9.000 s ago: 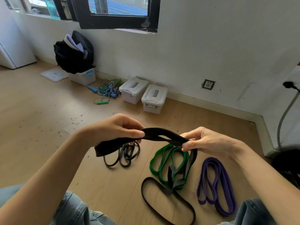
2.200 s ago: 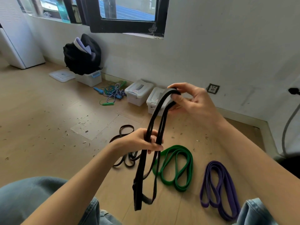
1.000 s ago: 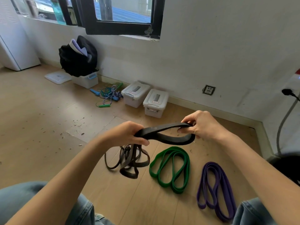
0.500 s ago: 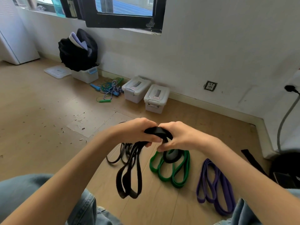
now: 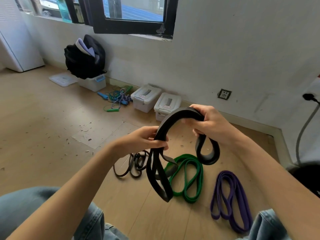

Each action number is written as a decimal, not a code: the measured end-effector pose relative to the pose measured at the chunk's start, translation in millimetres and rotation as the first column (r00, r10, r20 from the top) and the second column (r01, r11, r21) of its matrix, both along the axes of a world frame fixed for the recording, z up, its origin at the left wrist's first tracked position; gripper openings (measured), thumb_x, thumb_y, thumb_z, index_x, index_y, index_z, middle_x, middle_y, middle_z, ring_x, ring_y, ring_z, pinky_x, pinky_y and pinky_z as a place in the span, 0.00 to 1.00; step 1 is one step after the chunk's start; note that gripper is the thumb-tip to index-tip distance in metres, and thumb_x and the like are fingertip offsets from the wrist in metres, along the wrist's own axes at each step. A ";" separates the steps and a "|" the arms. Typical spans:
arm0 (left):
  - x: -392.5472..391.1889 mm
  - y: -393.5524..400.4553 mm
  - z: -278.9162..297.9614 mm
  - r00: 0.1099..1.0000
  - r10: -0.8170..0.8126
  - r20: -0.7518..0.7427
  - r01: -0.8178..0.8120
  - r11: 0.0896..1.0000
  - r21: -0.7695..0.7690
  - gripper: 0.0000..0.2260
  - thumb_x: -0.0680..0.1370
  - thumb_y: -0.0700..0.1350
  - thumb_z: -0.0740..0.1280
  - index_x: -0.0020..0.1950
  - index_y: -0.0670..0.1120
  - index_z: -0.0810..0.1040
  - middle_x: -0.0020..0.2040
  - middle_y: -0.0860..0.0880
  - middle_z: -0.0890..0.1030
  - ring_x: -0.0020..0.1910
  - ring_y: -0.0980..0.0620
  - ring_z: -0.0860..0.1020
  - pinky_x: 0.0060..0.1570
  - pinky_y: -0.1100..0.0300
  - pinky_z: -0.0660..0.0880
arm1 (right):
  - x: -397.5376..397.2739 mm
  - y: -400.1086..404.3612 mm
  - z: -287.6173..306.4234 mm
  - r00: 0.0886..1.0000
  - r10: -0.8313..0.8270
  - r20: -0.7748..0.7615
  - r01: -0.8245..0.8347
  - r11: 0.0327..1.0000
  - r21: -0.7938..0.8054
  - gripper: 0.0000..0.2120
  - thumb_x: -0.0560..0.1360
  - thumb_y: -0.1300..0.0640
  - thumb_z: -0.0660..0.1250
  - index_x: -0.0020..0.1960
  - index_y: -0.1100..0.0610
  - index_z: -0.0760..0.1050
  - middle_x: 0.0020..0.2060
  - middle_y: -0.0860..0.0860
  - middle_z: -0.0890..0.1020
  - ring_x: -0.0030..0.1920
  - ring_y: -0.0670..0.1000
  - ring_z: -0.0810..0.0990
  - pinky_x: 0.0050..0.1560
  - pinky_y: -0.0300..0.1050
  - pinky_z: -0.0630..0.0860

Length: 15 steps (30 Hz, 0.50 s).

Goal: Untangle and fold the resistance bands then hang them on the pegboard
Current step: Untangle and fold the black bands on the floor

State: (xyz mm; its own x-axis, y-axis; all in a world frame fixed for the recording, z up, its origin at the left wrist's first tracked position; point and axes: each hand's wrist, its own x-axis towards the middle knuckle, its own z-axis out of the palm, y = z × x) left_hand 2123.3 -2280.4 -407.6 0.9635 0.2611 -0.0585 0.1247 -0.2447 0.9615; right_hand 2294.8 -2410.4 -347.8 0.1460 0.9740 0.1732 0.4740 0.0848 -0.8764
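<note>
Head view looks down on a wide black band (image 5: pixel 174 118) held up off the wooden floor (image 5: pixel 43 127) between two bare hands. Left hand (image 5: pixel 147 140) has its fingers curled round the gathered strands, thumb pressed over them; below that grip long loops hang down, their lowest bend just above the floor. Right hand (image 5: pixel 211 123) is higher and farther out, its fingers wrapped over the band's other end, and a short loop dangles beneath it. Between the two grips the band rises in an arch. Under the hanging loops lies a green band (image 5: pixel 190 179), folded into flat coils on the floor. A thin black band (image 5: pixel 131 163) sits in a loose tangle below the left hand's grip, beside the green one. A purple band (image 5: pixel 232 198) lies folded below the right forearm, apart from the green. Two lidded white boxes (image 5: pixel 155 101) stand against the wall beyond both hands.
</note>
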 end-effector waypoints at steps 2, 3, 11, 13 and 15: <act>-2.9 -1.9 7.5 0.999 -0.002 0.045 0.002 1.000 0.010 0.07 0.77 0.37 0.63 0.54 0.38 0.73 0.44 0.46 0.79 0.43 0.58 0.79 0.44 0.68 0.74 | 11.5 -1.6 -1.1 0.992 0.002 0.125 0.010 0.996 -0.091 0.04 0.71 0.56 0.71 0.42 0.54 0.75 0.27 0.45 0.76 0.25 0.42 0.72 0.28 0.36 0.70; -4.1 -3.2 11.8 0.997 0.007 0.081 -0.008 1.000 0.011 0.07 0.77 0.37 0.62 0.54 0.37 0.72 0.42 0.47 0.78 0.42 0.57 0.79 0.44 0.67 0.75 | 16.7 -2.8 -3.5 0.977 0.036 0.210 0.008 0.978 -0.206 0.07 0.69 0.53 0.72 0.42 0.54 0.76 0.30 0.46 0.78 0.28 0.43 0.74 0.30 0.38 0.72; 2.2 -15.2 34.3 0.997 -0.074 0.028 0.071 0.993 0.099 0.03 0.78 0.36 0.61 0.47 0.42 0.72 0.35 0.50 0.74 0.36 0.55 0.75 0.40 0.62 0.74 | 0.6 -5.4 -25.2 0.991 0.057 -0.121 -0.080 0.978 -0.191 0.15 0.68 0.59 0.74 0.53 0.58 0.76 0.43 0.53 0.83 0.44 0.50 0.81 0.47 0.39 0.76; 2.6 -12.0 30.7 0.997 -0.080 -0.019 0.082 0.987 0.140 0.04 0.77 0.36 0.62 0.45 0.43 0.73 0.35 0.51 0.75 0.34 0.57 0.75 0.39 0.62 0.74 | -6.9 0.8 -19.7 0.997 0.078 -0.004 -0.077 0.977 -0.200 0.11 0.70 0.61 0.73 0.50 0.61 0.76 0.39 0.53 0.79 0.38 0.48 0.78 0.40 0.38 0.73; 1.7 -7.7 26.8 0.997 -0.072 -0.030 0.075 0.988 0.132 0.05 0.76 0.35 0.64 0.45 0.45 0.75 0.34 0.53 0.78 0.35 0.57 0.77 0.39 0.65 0.75 | -10.1 4.3 -14.9 0.986 0.140 0.093 -0.113 0.962 -0.249 0.10 0.72 0.61 0.70 0.51 0.63 0.75 0.38 0.53 0.78 0.36 0.47 0.76 0.37 0.37 0.73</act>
